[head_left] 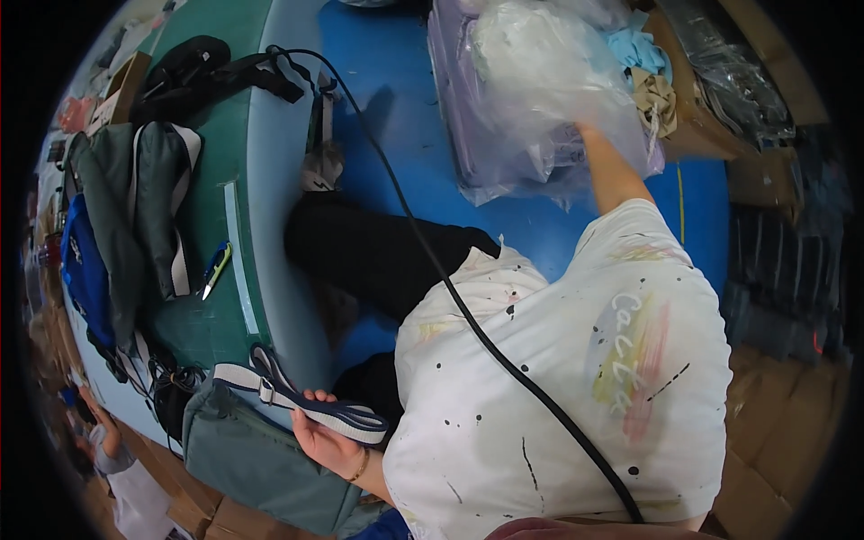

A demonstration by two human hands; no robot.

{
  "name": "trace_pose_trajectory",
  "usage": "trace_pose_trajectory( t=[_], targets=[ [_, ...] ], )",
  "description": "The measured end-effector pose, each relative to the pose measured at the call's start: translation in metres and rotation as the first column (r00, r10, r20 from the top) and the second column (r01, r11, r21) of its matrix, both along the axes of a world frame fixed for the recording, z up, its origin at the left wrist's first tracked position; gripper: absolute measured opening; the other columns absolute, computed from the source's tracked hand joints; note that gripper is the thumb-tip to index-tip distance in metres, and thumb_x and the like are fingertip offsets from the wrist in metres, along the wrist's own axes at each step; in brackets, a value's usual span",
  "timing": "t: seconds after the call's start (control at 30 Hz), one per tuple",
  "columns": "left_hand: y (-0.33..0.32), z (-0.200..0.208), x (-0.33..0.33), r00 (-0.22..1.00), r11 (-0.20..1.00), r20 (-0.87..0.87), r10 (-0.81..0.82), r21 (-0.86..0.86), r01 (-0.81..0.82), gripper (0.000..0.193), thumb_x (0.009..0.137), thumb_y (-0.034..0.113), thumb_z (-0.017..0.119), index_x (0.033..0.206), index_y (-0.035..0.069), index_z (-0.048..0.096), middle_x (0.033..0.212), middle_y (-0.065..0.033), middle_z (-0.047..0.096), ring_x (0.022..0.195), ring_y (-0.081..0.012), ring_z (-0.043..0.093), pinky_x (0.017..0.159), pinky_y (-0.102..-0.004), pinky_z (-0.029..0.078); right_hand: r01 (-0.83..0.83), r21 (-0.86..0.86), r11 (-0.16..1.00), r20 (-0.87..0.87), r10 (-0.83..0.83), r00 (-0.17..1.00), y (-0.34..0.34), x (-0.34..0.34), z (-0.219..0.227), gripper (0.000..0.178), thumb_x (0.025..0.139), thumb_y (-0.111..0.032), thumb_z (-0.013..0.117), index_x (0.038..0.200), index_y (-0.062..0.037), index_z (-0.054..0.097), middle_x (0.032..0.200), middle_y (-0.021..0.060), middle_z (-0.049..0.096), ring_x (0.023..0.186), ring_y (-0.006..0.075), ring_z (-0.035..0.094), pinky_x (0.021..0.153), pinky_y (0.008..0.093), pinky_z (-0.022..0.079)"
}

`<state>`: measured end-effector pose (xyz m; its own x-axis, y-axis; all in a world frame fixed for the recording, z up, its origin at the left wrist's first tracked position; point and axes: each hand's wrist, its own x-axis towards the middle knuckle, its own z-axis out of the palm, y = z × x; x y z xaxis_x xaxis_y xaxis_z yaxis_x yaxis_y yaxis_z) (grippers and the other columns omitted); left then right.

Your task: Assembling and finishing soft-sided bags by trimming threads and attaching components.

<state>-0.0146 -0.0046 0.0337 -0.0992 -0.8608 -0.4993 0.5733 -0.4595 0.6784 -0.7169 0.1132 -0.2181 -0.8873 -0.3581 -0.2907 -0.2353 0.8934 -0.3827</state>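
Observation:
My left hand (328,445) is closed round a folded white webbing strap (310,407) with navy edges. The strap's far part, with a slider buckle, lies over the top edge of a grey-green bag (261,463) at the table's near corner. My right arm reaches out to a heap of clear plastic bags (531,67) on a lilac stack (459,108). The plastic covers my right hand (583,129), so its fingers are hidden. Yellow-and-blue thread snips (216,268) lie on the green tabletop (193,324).
More grey-green bags (112,198) with pale straps, a blue piece (85,270) and a black bag (193,67) lie along the table. A black cable (423,234) crosses in front of me. Cardboard boxes (774,432) stand at the right. Another person's hand (101,418) shows at the lower left.

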Motion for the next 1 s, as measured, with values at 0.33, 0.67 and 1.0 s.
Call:
trace_pose_trajectory(
  t=[0.33, 0.67, 1.0],
  targets=[
    [0.005, 0.004, -0.004, 0.996, 0.996, 0.039, 0.079, 0.04, -0.08, 0.02, 0.093, 0.013, 0.045, 0.107, 0.0, 0.05, 0.095, -0.0138, 0.058, 0.087, -0.0267, 0.058, 0.079, -0.0385, 0.049, -0.364, -0.138, 0.921, 0.007, 0.369, 0.929, -0.047, 0.001, 0.004, 0.04, 0.093, -0.035, 0.037, 0.109, -0.0106, 0.064, 0.104, 0.0178, 0.066, 0.098, 0.0361, 0.062, 0.088, 0.045, 0.045],
    [0.006, 0.004, -0.007, 0.995, 0.997, 0.053, 0.079, -0.015, -0.078, 0.019, 0.094, 0.017, 0.047, 0.102, 0.0, 0.053, 0.091, -0.0128, 0.06, 0.085, -0.026, 0.059, 0.078, -0.0378, 0.051, -0.606, -0.197, 0.771, -0.11, 0.597, 0.795, -0.084, 0.011, 0.022, 0.04, 0.094, -0.034, 0.035, 0.11, -0.0106, 0.063, 0.103, 0.0171, 0.066, 0.098, 0.0365, 0.062, 0.088, 0.0458, 0.045],
    [0.006, 0.005, -0.007, 0.994, 0.997, 0.074, 0.077, -0.027, -0.075, 0.018, 0.094, 0.016, 0.045, 0.101, 0.001, 0.053, 0.09, -0.0105, 0.059, 0.084, -0.0232, 0.059, 0.077, -0.035, 0.05, -0.575, -0.039, 0.817, -0.192, 0.559, 0.807, -0.059, 0.03, 0.026, 0.04, 0.095, -0.033, 0.034, 0.111, -0.0105, 0.062, 0.102, 0.0164, 0.066, 0.098, 0.0368, 0.061, 0.087, 0.0467, 0.045]
  ],
)
